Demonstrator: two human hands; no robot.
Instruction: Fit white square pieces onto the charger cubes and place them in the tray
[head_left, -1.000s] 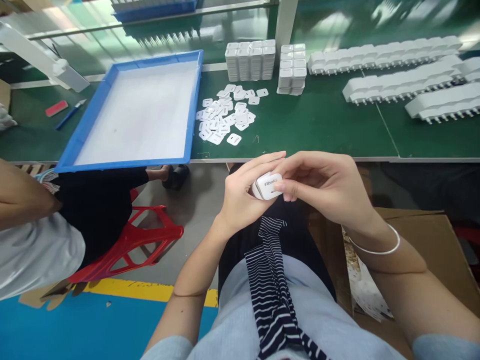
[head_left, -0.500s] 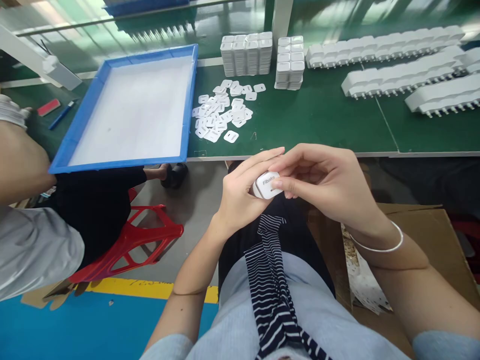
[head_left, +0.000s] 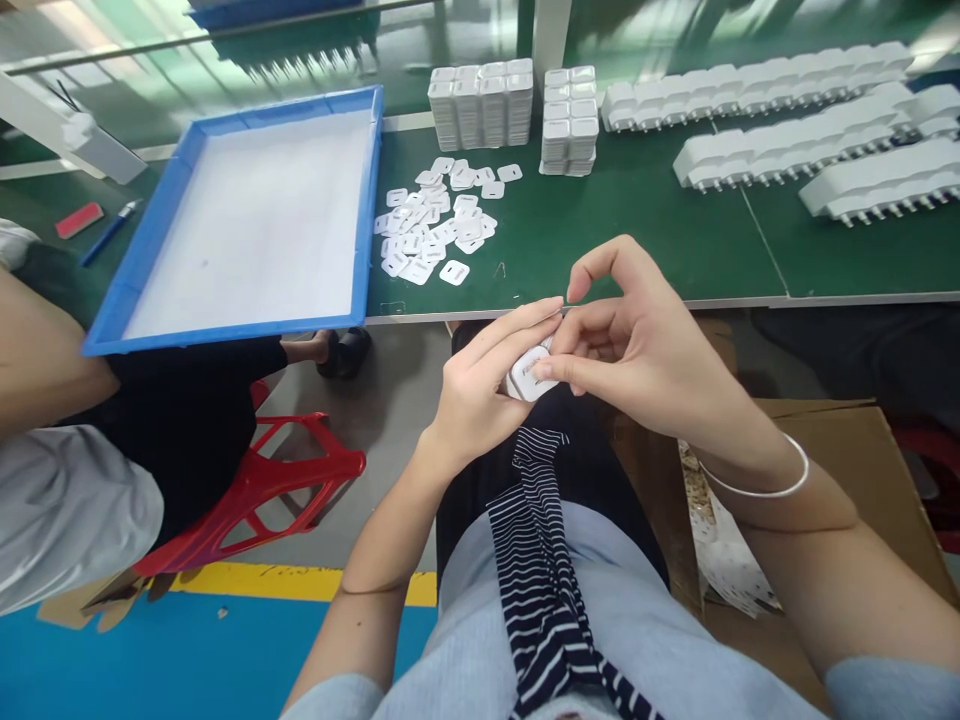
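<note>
My left hand (head_left: 480,385) is wrapped round a small white charger (head_left: 529,374) with rounded corners, held just in front of the bench edge. Its face carries dark lettering, blurred now. The thumb of my right hand (head_left: 637,335) presses on that face, while its curled middle fingers sit at the charger's right edge. The index finger is raised and bent, apart from the charger. The back of the charger is hidden in my left palm. On the bench beyond lies a loose pile of flat white plates (head_left: 427,222) with rounded corners.
A blue-rimmed tray (head_left: 366,215) stands left. Stacked white pieces (head_left: 481,105), a smaller stack (head_left: 568,125) and rows of white chargers with pins (head_left: 795,135) line the bench. A blue pen (head_left: 109,235) lies near a co-worker's arm (head_left: 45,350). A cardboard box (head_left: 840,470) stands right.
My right index finger has lifted off the charger and bent upward, away from my left fingertips. The right thumb stays on the charger's face. The view has shifted slightly.
</note>
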